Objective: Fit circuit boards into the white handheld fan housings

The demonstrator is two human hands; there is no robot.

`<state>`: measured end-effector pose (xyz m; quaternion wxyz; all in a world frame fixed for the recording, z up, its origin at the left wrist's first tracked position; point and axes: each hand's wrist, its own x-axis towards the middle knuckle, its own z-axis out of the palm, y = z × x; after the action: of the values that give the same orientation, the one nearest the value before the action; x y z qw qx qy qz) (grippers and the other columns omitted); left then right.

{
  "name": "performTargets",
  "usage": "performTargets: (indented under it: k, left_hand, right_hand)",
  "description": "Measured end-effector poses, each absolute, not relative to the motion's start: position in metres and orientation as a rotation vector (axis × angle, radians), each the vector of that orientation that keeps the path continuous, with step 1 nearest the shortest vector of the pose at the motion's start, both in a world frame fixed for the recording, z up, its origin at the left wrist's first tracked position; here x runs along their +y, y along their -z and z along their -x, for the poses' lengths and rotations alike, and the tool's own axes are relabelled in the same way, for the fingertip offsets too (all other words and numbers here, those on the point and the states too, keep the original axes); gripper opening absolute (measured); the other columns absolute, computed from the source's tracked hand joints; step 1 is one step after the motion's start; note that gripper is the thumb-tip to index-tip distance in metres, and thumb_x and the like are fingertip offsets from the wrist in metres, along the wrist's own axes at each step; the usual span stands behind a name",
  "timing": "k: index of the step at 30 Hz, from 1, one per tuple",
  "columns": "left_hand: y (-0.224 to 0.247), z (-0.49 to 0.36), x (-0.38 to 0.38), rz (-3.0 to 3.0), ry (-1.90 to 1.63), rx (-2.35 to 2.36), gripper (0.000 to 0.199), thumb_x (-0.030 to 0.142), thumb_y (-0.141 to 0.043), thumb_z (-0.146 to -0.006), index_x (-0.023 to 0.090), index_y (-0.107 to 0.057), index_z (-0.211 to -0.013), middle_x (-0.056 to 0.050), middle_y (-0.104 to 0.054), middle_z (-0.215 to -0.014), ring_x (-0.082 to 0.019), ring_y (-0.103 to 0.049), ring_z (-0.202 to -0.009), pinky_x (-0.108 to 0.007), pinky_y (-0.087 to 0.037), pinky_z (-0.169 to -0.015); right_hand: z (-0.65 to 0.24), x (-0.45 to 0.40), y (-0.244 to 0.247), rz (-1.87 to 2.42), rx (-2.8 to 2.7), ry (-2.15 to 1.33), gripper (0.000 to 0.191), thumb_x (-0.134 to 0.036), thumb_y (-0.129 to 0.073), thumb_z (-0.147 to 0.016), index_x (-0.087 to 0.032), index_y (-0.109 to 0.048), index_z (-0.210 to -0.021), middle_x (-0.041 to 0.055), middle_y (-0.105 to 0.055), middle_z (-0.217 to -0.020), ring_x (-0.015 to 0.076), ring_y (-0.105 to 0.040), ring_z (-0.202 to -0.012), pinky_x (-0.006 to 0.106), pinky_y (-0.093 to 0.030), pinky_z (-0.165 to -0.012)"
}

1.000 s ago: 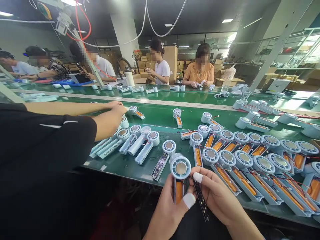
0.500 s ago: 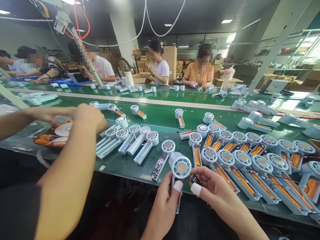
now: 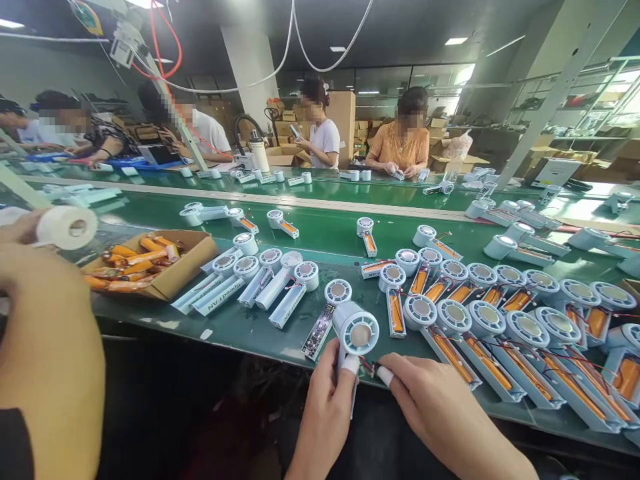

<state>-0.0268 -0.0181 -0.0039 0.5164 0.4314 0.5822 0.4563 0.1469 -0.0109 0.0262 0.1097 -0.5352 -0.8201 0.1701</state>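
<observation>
My left hand [image 3: 327, 403] is closed around the handle of a light-blue handheld fan [image 3: 356, 330], its round head with a silver disc facing up toward me. My right hand [image 3: 440, 400] is beside it, thumb and forefinger pinching a small dark part on the fan's red and black wires [image 3: 368, 367]; most of that part is hidden by the fingers. White wraps cover both thumb tips. Just behind the held fan lies another fan [image 3: 320, 330] with a bare circuit board along its handle.
Rows of fan bodies with orange batteries [image 3: 485, 320] crowd the right side. Several "SpeedFAN" fans [image 3: 223, 293] lie left, beside a cardboard box of orange batteries [image 3: 173, 283]. A co-worker's arm [image 3: 45, 360] and tape roll [image 3: 67, 228] are far left. Behind runs a green conveyor [image 3: 320, 230].
My right hand has turned, its fingers now covering most of the dark part. The co-worker's hands have moved left off the battery box, lifting the tape roll. Fans on the belt have shifted slightly right.
</observation>
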Motion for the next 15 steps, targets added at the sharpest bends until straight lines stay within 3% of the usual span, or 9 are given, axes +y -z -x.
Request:
performTargets:
  k: [3,6,9,12,15]
  left_hand:
    - [0.003,0.026,-0.019,-1.041,-1.096,1.386,0.041,0.046,-0.056,-0.091,0.022,-0.063,-0.123,-0.007,-0.071,-0.112,-0.028,-0.063,-0.105,-0.033,-0.049,-0.090]
    - [0.002,0.024,-0.020,-1.049,-1.044,1.356,0.037,0.044,-0.055,-0.090,0.021,-0.066,-0.116,-0.004,-0.071,-0.090,-0.024,-0.064,-0.086,-0.031,-0.050,-0.078]
    - [-0.002,0.025,-0.021,-1.020,-1.039,1.312,0.034,0.041,-0.058,-0.088,0.022,-0.068,-0.114,-0.001,-0.069,-0.085,-0.022,-0.062,-0.081,-0.029,-0.049,-0.074]
    - [-0.004,0.028,-0.020,-0.921,-1.056,1.217,0.033,0.041,-0.059,-0.087,0.022,-0.070,-0.113,-0.001,-0.069,-0.086,-0.021,-0.063,-0.083,-0.028,-0.049,-0.075]
    - [-0.001,0.030,-0.019,-0.781,-1.053,1.024,0.038,0.045,-0.058,-0.089,0.020,-0.069,-0.116,-0.005,-0.072,-0.101,-0.024,-0.064,-0.096,-0.031,-0.050,-0.085]
  right_hand:
    - [-0.151,-0.011,-0.043,1.457,-2.624,-0.561,0.022,-0.039,-0.058,-0.096,-0.023,-0.068,-0.086,0.0070,-0.072,-0.075,0.0266,-0.069,-0.066,0.030,-0.027,-0.055]
    - [-0.151,-0.009,-0.052,1.236,-2.673,-0.665,0.003,-0.025,-0.067,-0.087,-0.023,-0.068,-0.084,0.0040,-0.072,-0.074,0.0213,-0.065,-0.061,0.029,-0.025,-0.055]
    - [-0.147,-0.005,-0.045,1.076,-2.473,-1.040,0.022,-0.019,-0.059,-0.091,-0.021,-0.061,-0.070,0.0000,-0.068,-0.065,0.0145,-0.058,-0.056,0.026,-0.030,-0.056]
    - [-0.139,-0.005,-0.027,1.029,-2.055,-1.524,0.041,-0.042,-0.054,-0.099,-0.020,-0.053,-0.063,-0.0035,-0.056,-0.051,0.0109,-0.049,-0.048,0.023,-0.035,-0.055]
    - [-0.130,-0.008,-0.008,0.990,-1.668,-1.707,0.061,-0.065,-0.042,-0.099,-0.021,-0.049,-0.057,-0.0045,-0.043,-0.042,0.0101,-0.038,-0.044,0.023,-0.034,-0.053]
